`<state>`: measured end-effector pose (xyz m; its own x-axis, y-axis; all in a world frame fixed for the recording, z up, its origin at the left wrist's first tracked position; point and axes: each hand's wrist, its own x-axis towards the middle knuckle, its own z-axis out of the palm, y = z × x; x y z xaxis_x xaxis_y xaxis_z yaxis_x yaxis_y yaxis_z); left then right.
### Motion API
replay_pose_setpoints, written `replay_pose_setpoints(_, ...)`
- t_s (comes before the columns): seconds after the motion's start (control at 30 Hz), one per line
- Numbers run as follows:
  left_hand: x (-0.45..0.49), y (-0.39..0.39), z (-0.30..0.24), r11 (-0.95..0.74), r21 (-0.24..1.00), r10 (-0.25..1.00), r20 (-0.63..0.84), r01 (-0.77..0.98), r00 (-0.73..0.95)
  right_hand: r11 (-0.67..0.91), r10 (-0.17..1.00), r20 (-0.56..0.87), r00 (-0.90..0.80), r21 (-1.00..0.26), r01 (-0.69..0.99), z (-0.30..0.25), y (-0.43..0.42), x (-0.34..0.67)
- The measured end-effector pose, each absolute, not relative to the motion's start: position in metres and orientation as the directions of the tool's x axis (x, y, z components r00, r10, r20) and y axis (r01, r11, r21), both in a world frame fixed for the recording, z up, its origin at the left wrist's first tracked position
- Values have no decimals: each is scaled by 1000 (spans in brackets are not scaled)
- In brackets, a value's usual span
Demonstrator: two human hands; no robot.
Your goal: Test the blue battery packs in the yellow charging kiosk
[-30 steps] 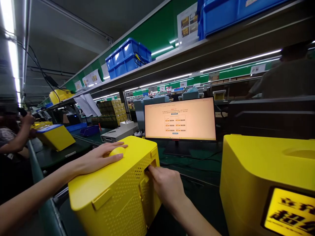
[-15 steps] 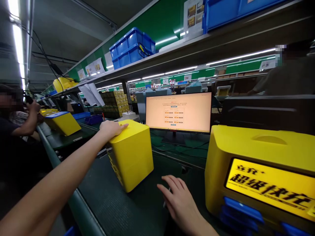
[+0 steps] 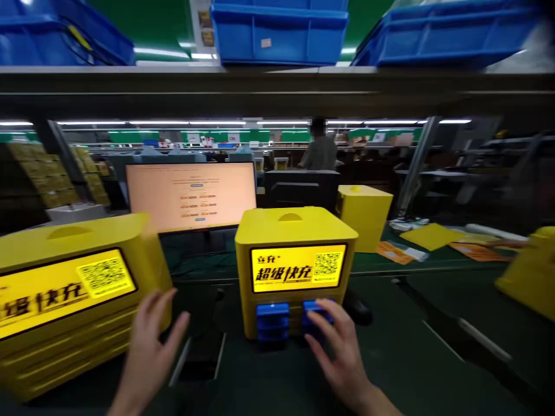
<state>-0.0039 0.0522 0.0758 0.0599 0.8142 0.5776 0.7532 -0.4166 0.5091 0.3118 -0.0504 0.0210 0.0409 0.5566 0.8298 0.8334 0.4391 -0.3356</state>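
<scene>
Right hand (image 3: 342,352): fingers spread, fingertips touching the right of two blue modules (image 3: 316,315) that sit in the front of the middle yellow cabinet (image 3: 295,231).
Left hand (image 3: 150,341): open, fingers apart, just beside the right edge of the near yellow cabinet (image 3: 73,289); whether it touches is unclear.
Left blue module (image 3: 272,320): seated in the cabinet, untouched.
Monitor (image 3: 191,193): lit, behind and between the two cabinets.
Counter (image 3: 411,346): dark green surface carrying the cabinets.
Overhead shelf (image 3: 277,81): holds blue bins (image 3: 277,32).
Background: a person (image 3: 319,151) stands well behind.

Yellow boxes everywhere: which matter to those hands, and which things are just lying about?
In hand:
middle yellow box with lit screen
blue slot modules
right hand
left hand

Lying about:
glowing monitor
blue plastic crates
yellow sheets
</scene>
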Motion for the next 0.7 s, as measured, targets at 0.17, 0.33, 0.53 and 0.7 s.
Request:
replay_pose_setpoints(0.17,107,45,25,-340,848,940,290,406,180,236,689,439,577,-888,395,-3,-28,352)
replay_pose_setpoints(0.33,124,56,29,-205,942,978,187,266,92,278,742,342,576,-940,200,-7,-21,345)
replay_pose_setpoints(0.53,115,63,4,-258,900,966,238,352,99,240,762,323,561,-946,218,-23,-22,347)
replay_pose_setpoints(0.7,73,70,-40,-413,694,894,185,590,408,173,839,277,468,-952,254,-61,-21,371)
